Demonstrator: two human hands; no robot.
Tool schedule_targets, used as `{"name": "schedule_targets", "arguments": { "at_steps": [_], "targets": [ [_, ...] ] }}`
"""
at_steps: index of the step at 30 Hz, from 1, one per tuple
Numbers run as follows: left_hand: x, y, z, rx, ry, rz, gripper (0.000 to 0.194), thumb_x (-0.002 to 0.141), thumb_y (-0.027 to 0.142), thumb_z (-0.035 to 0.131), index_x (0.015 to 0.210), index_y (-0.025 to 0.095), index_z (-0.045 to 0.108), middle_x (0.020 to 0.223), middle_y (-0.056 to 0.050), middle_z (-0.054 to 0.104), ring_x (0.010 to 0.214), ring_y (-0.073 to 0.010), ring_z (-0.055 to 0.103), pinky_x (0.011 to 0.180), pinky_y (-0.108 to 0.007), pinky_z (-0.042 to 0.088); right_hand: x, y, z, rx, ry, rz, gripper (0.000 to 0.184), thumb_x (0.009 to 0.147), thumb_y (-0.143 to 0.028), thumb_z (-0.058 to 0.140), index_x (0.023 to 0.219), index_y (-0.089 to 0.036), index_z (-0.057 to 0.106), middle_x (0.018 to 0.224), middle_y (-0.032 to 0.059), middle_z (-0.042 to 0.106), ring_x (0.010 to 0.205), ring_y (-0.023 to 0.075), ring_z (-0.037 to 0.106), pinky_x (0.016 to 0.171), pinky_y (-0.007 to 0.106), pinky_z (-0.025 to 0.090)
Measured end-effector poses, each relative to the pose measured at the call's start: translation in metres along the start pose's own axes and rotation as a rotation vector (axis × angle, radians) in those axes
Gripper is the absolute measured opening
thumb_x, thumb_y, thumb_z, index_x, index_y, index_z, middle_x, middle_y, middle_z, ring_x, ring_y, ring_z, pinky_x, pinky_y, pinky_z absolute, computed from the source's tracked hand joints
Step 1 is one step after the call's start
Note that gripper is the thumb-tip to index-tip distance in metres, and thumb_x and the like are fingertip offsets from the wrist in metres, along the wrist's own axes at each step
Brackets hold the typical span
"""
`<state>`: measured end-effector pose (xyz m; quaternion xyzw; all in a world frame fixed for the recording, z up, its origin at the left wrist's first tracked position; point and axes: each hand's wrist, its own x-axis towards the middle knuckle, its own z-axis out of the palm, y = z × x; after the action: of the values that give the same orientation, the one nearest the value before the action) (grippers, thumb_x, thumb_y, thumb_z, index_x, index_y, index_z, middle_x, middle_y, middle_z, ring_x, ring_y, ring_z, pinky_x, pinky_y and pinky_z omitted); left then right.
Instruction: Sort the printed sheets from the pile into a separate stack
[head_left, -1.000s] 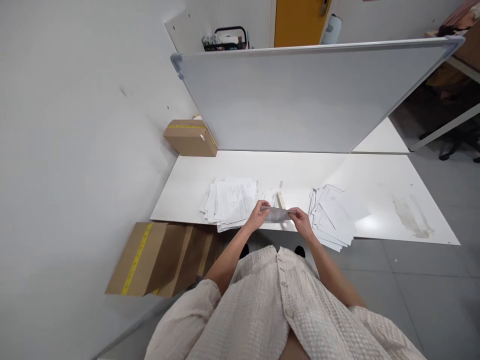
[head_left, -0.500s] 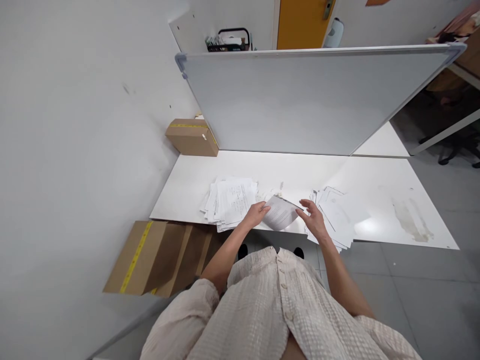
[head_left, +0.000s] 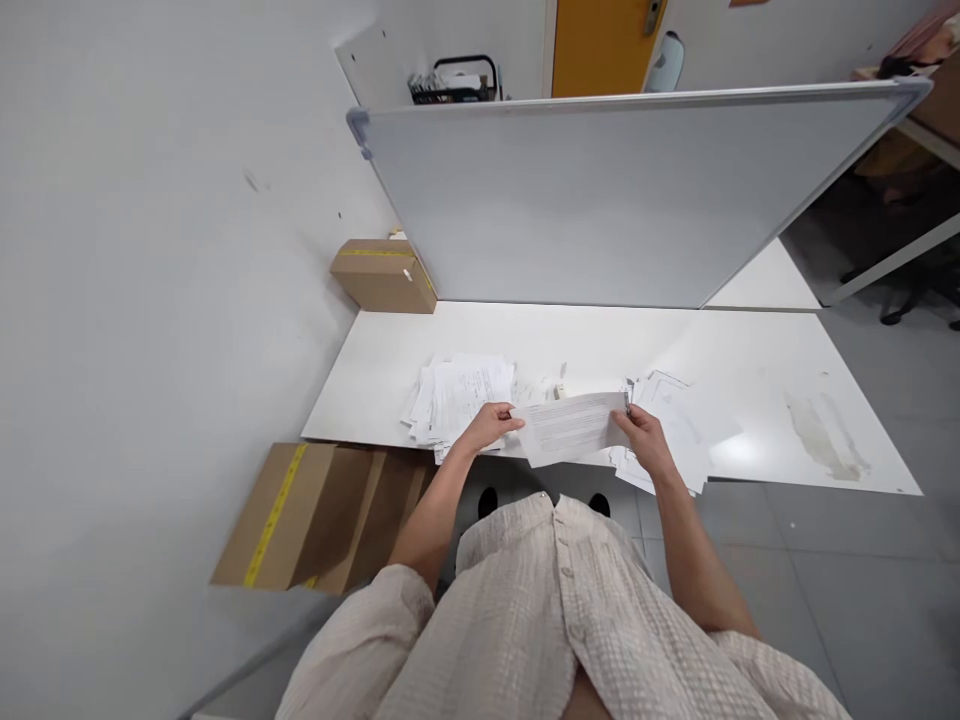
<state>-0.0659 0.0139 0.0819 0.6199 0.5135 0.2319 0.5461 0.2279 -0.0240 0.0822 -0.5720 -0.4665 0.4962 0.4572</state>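
Note:
A printed sheet of paper is stretched sideways above the table's front edge, slightly bent. My left hand pinches at its left edge between thumb and fingers. At the other end my right hand grips the right edge, where a small dark strip shows by the fingertips. To the left lies a loose stack of printed papers. Another spread of papers lies behind and beside my right hand, partly hidden by it, with some sheets hanging over the edge.
The white table runs across, with a whiteboard standing along its back. A taped cardboard box sits at the table's back left corner. More cardboard boxes stand below on the left, near the wall. A stain marks the table's right part.
The sheet has turned and flattened, its printed side now spread wide. My right hand has closed on its right edge, having been open beside it. My left hand has shifted slightly left.

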Motion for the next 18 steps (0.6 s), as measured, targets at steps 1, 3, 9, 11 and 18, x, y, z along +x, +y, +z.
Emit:
{"name": "schedule_targets", "arguments": {
  "at_steps": [1,3,9,11,18],
  "targets": [
    [0.001,-0.006,0.002,-0.055,0.021,-0.001,0.031,0.065,0.043,0.058,0.07,0.013,0.059,0.064,-0.001,0.057,0.062,-0.0131,0.051,0.056,-0.023,0.038,0.0,0.005,0.0,0.033,0.017,0.005,0.026,0.071,-0.04,0.055,0.084,-0.018,0.059,0.08,0.0028,0.061,0.072,0.0161,0.053,0.063,0.027,0.042],
    [0.004,-0.016,0.008,-0.095,0.081,-0.004,0.03,0.066,0.043,0.058,0.068,0.013,0.059,0.061,0.0,0.056,0.06,-0.0122,0.051,0.057,-0.023,0.039,-0.001,0.016,0.002,0.047,0.038,0.011,0.029,0.07,-0.041,0.056,0.087,-0.018,0.059,0.08,0.0033,0.062,0.073,0.0171,0.054,0.065,0.029,0.043],
    [0.009,-0.031,0.02,0.143,0.306,0.066,0.021,0.07,0.037,0.055,0.072,0.019,0.065,0.072,-0.001,0.06,0.067,-0.0127,0.054,0.063,-0.024,0.041,0.004,0.059,-0.001,-0.179,0.105,0.031,0.029,0.064,-0.043,0.06,0.076,-0.018,0.065,0.076,0.0048,0.064,0.071,0.019,0.055,0.065,0.03,0.043],
    [0.01,-0.034,0.022,0.187,0.313,0.09,0.02,0.072,0.035,0.054,0.08,0.021,0.066,0.079,-0.002,0.062,0.073,-0.0133,0.055,0.067,-0.024,0.042,0.006,0.072,-0.003,-0.234,0.131,0.019,0.029,0.065,-0.043,0.058,0.079,-0.019,0.066,0.079,0.0052,0.065,0.074,0.0197,0.056,0.066,0.031,0.043],
    [0.017,-0.052,0.031,0.307,0.223,0.061,0.017,0.075,0.026,0.052,0.086,0.023,0.066,0.088,-0.002,0.065,0.084,-0.0152,0.056,0.079,-0.027,0.041,0.005,0.097,0.003,-0.295,0.137,0.087,0.03,0.063,-0.041,0.058,0.08,-0.019,0.067,0.074,0.0046,0.066,0.069,0.0191,0.056,0.065,0.031,0.043]
  ]
}}
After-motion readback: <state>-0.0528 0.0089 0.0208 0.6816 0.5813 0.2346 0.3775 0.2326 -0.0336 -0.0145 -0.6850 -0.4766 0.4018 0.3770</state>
